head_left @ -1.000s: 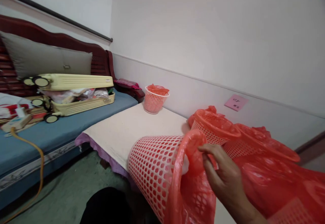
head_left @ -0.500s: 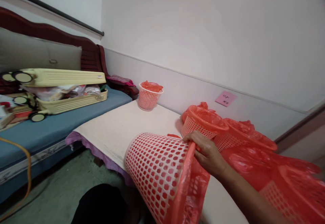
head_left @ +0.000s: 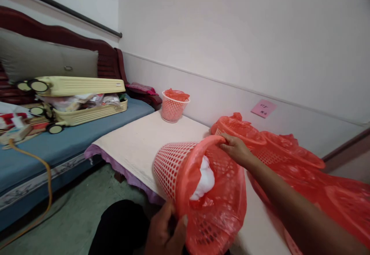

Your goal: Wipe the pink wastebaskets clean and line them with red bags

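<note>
A white perforated wastebasket (head_left: 170,166) lies tilted on its side with its mouth turned toward me. A red plastic bag (head_left: 225,205) lines it, folded over the rim, and a white, soft-looking wad (head_left: 204,179) sits inside. At the top of the rim, my right hand (head_left: 235,149) is closed around the edge. My left hand (head_left: 166,230) grips the lower left of the rim, thumb against the red plastic; part of it falls below the view.
Several red-lined baskets (head_left: 285,149) crowd the right side along the wall. A smaller lined basket (head_left: 173,108) stands at the table's far end. Left is a blue bed (head_left: 138,108) with an open yellow suitcase (head_left: 89,118). An orange cable (head_left: 47,170) hangs down to the floor.
The wastebasket has turned so its mouth faces me, showing the white wad inside. My left hand has come into view at the rim. My right hand still holds the rim.
</note>
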`<action>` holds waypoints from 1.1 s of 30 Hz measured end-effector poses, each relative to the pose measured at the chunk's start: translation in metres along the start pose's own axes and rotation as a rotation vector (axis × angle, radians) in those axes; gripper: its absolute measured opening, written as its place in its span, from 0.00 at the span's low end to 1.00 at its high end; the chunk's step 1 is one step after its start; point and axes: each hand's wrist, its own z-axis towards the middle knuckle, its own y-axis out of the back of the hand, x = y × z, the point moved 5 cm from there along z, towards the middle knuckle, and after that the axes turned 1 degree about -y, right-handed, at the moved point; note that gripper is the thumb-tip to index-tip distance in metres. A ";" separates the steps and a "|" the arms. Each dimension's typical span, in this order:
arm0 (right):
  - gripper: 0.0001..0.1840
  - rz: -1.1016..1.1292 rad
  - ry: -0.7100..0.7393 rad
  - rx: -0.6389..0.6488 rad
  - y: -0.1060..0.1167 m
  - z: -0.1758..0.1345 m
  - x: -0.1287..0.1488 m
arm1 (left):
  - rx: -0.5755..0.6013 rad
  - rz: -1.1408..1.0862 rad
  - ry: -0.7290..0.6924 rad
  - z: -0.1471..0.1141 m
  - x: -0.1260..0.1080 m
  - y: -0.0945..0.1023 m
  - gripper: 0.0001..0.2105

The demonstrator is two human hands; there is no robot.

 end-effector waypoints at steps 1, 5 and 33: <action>0.08 -0.004 -0.034 0.000 0.001 0.006 -0.004 | 0.010 -0.041 0.000 0.010 -0.009 0.001 0.15; 0.08 -0.021 -0.125 -0.013 0.002 0.026 -0.014 | -0.044 -0.038 0.034 0.053 -0.043 0.019 0.14; 0.05 1.022 -0.534 0.021 -0.062 0.012 -0.040 | 0.087 -0.189 0.379 0.230 -0.043 0.122 0.05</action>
